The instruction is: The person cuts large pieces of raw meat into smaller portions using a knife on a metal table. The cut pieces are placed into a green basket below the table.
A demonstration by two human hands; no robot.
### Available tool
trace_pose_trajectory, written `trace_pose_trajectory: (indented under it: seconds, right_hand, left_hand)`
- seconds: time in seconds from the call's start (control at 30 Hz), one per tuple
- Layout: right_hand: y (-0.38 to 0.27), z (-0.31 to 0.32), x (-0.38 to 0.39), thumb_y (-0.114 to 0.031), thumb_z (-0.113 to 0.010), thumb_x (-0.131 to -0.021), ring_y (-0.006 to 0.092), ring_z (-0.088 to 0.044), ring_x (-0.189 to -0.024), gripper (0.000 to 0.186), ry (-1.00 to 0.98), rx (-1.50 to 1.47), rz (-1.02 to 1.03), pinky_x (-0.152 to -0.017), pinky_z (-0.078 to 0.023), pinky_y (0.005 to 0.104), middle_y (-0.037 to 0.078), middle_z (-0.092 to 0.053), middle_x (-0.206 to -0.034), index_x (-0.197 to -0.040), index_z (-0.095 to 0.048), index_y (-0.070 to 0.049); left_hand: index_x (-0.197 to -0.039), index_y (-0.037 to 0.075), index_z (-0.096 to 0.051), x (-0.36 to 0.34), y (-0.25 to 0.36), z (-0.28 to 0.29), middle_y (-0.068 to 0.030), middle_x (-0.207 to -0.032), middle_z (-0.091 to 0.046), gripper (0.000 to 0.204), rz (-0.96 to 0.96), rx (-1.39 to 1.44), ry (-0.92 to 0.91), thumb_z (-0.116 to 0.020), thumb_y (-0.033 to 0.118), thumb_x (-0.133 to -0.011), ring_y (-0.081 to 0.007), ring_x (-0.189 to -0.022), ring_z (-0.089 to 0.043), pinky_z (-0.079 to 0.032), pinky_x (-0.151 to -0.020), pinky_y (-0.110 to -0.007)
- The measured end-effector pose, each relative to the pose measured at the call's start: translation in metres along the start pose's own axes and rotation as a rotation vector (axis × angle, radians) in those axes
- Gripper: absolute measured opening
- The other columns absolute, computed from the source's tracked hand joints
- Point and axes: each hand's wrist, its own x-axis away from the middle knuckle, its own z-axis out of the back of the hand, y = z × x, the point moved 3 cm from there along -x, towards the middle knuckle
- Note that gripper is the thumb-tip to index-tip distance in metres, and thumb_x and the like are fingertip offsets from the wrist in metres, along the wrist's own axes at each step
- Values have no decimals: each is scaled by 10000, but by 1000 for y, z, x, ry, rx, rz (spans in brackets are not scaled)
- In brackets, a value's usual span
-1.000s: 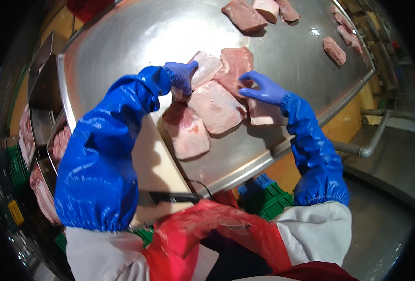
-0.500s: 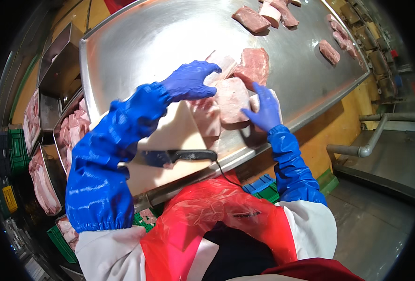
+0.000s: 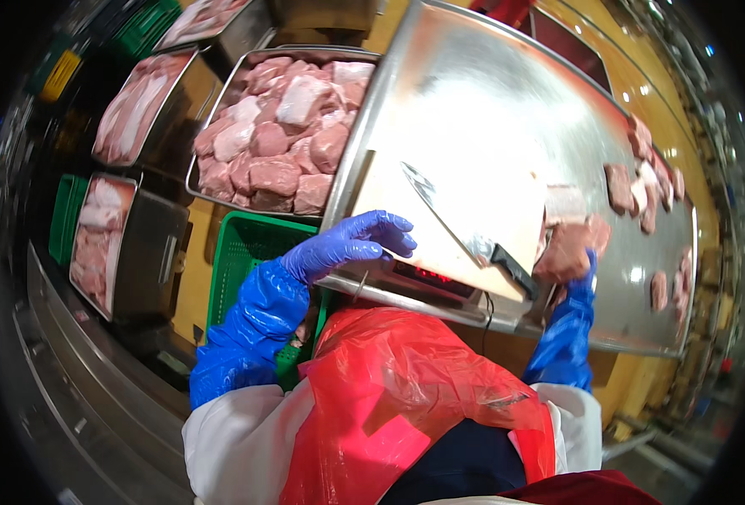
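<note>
Gloved in purple, my left hand (image 3: 351, 244) hovers at the cutting board's left front corner, fingers curved and apart, holding nothing. My right hand (image 3: 589, 268) is at the board's right end, gripping a pink piece of raw meat (image 3: 564, 252); the meat hides most of its fingers. Behind that piece lie a paler meat piece (image 3: 564, 204) and another pink one (image 3: 598, 231). A knife with a black handle (image 3: 514, 271) rests on the white cutting board (image 3: 389, 198), its blade pointing away to the left.
The board lies on a metal table (image 3: 473, 50) with a raised rim. At left stand a metal tub (image 3: 191, 181) heaped with meat, a green crate (image 3: 229, 252) and more meat tubs (image 3: 124, 252). Meat pieces (image 3: 618, 187) lie far right. A red display (image 3: 431, 276) glows under the board's front edge.
My view has swung left, bringing the full meat tub into sight. Both hands were around the meat pieces; my left hand has come away from them, while my right stays with the meat.
</note>
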Motion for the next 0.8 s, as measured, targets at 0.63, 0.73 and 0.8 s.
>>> trace_pose_trajectory:
  seconds: [0.63, 0.73, 0.8]
  right_hand:
    - [-229, 23, 104, -133, -686, -783, 417, -579, -1057, 706, -373, 107, 402, -905, -502, 470, 201, -604, -1151, -1456, -475, -105]
    - [-220, 24, 87, -136, -664, -774, 455, -651, -987, 542, -528, -83, 168, -870, -522, 470, 243, -671, -1036, -1300, -559, -59]
    - [-194, 32, 95, -95, -634, -779, 343, -668, -772, 415, -366, -385, 1, -723, -541, 410, 171, -666, -842, -1182, -568, -16]
  left_hand:
    - [-1429, -29, -468, -56, -16, 100, -180, -1332, -616, 604, -7, 450, 560, -667, 206, -910, -306, -1185, -630, -491, -1064, -399]
    - [-1442, -25, -454, -98, 12, 103, -162, -1317, -612, 626, -15, 182, 328, -691, 163, -894, -266, -1197, -611, -482, -1061, -376]
    - [-1442, -23, -456, -139, 2, 102, -158, -1283, -617, 627, 13, -251, 278, -692, 188, -901, -241, -1166, -608, -472, -1052, -353]
